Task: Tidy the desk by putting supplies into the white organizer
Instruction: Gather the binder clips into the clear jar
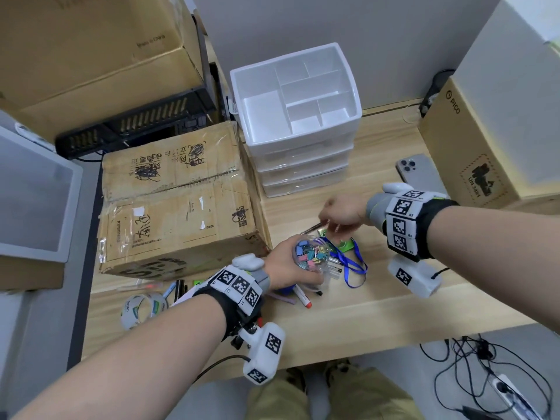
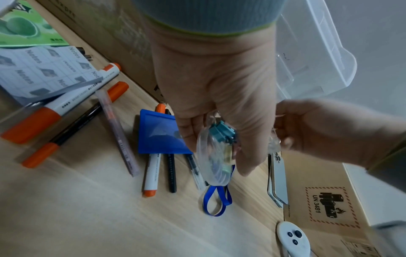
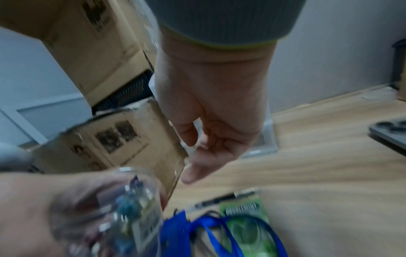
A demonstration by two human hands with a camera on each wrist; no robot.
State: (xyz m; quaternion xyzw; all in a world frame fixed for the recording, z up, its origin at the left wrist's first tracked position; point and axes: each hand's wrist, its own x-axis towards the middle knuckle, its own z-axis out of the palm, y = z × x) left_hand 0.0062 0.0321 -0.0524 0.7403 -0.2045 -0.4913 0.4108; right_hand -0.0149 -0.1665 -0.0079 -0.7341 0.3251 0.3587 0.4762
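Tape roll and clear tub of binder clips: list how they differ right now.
The clear tub of binder clips is gripped in the left hand above the desk; the tape roll lies untouched near the desk's left front edge. The tub is see-through and full of coloured clips; the tape roll is an open ring with white and green print. Both are round, and neither is in the white organizer.
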